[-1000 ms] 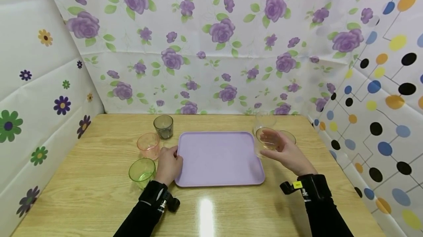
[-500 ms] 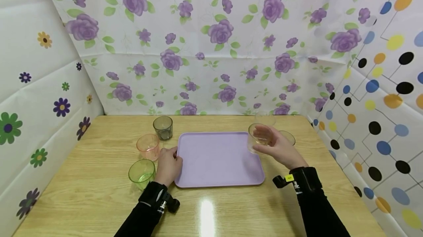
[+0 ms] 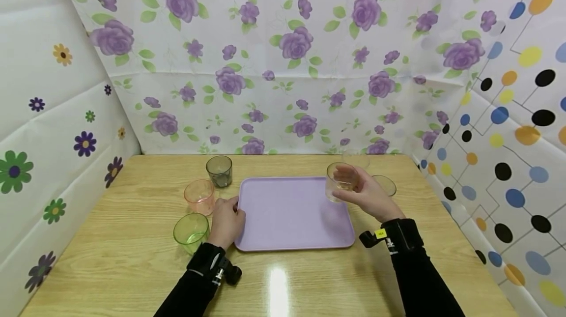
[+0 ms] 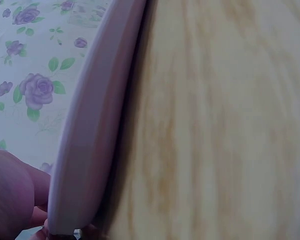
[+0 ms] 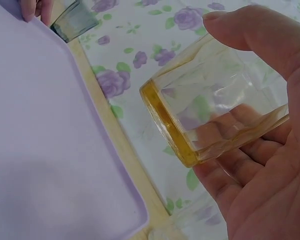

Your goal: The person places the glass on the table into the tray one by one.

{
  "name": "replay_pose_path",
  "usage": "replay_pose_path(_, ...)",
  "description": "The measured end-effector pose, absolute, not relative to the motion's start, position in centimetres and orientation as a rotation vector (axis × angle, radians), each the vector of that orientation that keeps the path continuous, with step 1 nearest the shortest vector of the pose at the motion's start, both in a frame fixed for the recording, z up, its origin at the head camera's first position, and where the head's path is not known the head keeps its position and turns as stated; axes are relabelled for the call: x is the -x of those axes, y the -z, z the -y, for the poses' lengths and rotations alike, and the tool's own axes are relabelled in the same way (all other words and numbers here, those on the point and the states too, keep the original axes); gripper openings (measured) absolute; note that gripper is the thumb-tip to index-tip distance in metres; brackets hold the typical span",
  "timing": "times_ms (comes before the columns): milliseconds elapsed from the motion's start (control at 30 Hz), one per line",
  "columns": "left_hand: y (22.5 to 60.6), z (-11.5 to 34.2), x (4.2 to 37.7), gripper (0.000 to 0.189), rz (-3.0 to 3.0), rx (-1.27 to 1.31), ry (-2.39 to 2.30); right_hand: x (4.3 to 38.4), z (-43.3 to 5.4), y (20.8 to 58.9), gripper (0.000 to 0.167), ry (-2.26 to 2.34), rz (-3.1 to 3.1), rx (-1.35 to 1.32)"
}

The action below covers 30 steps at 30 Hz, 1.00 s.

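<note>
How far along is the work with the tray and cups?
Done, apparently: the tray is on the table, gripped by the left hand; no cup rests on it.
In hand: the right hand holds a yellowish cup above the tray's right end.
Probably remaining: the grey cup, pink cup and green cup at left, a clear cup and another cup at right.

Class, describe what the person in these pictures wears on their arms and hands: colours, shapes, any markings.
The left hand and right hand are ungloved. The left sleeve and right sleeve are black. Each wrist wears a black strap with whitish marks and a small black device; the right device also bears a yellow label, its print too small to read.
</note>
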State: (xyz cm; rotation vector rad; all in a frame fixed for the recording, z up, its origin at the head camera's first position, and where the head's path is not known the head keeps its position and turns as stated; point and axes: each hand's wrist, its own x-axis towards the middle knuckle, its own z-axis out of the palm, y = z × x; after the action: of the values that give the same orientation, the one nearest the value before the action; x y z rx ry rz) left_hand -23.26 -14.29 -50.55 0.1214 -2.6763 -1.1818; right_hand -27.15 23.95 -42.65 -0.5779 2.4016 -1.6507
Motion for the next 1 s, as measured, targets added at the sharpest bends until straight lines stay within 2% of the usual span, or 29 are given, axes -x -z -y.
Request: replay_pose_path(1000, 50.5, 14.5, 23.2, 0.049, 2.663, -0.108, 1.202, 28.8, -20.4, 43.7, 0.075, 1.707, -2.338, 0.566)
